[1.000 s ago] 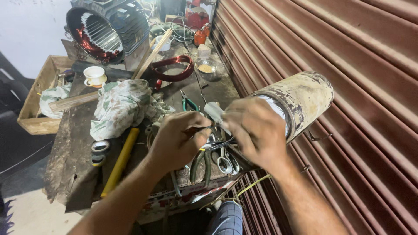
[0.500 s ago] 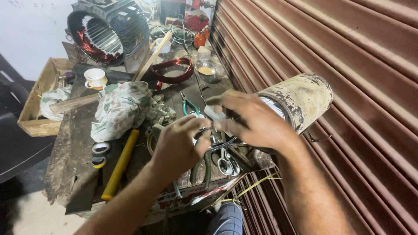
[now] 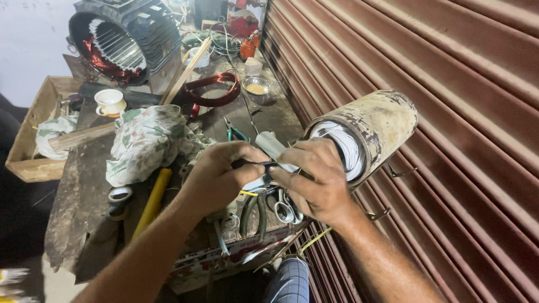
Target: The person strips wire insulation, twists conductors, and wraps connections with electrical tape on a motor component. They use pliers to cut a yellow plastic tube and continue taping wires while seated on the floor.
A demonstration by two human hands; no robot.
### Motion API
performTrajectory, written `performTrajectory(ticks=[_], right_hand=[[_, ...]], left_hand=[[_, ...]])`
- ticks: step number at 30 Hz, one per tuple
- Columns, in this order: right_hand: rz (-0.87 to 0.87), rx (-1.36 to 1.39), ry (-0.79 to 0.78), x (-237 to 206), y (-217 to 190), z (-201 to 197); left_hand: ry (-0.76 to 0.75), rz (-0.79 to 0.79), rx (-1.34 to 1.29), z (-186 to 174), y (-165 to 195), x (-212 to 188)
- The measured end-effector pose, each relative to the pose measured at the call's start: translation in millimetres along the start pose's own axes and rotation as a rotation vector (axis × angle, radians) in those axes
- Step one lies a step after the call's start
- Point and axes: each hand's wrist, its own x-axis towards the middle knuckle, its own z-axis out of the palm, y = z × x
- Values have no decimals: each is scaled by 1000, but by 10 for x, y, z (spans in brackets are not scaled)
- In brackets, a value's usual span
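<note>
Between my two hands, just in front of the mouth of the worn cream cylinder (image 3: 373, 132), sits what I am working on: a pale strip of stiff sheet (image 3: 272, 147) and a thin dark wire or rod (image 3: 261, 164) running across from one hand to the other. My left hand (image 3: 216, 177) has its fingers (image 3: 247, 157) narrowed to a pinch on the near end of that thin piece; my right hand (image 3: 314, 179) curls round the far end, fingers (image 3: 297, 168) closed on it and touching the pale strip. Exactly which finger bears on which piece I cannot tell.

I judge the strip light and springy, easy to crease, best held by its flat faces near the end. The thin piece looks stiff and slippery, so a fingertip pinch close to the work suits it. Rolled white sheets (image 3: 345, 147) fill the cylinder, which seems heavy and rough-skinned.

Below my fingers lie scissors (image 3: 287, 212) and pliers (image 3: 254, 216) on the bench (image 3: 78, 202). Left of my left hand are a crumpled patterned cloth (image 3: 149, 143), a yellow-handled tool (image 3: 150, 202) and rolls of tape (image 3: 119, 195). Farther off stand a cream cup (image 3: 109, 102), a red coil (image 3: 210, 90), and a big motor housing (image 3: 126, 36). A red-and-white printed label edges the bench front (image 3: 224, 255). To the right runs a ribbed brown shutter (image 3: 449, 112).
</note>
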Motion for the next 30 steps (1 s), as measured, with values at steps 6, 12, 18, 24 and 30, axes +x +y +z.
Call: performTrajectory(ticks=[6,12,18,24,30], right_hand=[[333,144,-32,164,-18,-200],[498,241,-285,481,153,-18],[528,75,-576,696,175,88],[188,275,-428,443,191,-87],[75,-165,-184,61,214,72]], left_hand=[[173,347,397,84,45,-75],[298,535,725,183,-38,-203],[235,479,828,138,-89,-191],[125,30,425,-8,-35,-149],[-44,-249,36,-73,-73,-12]])
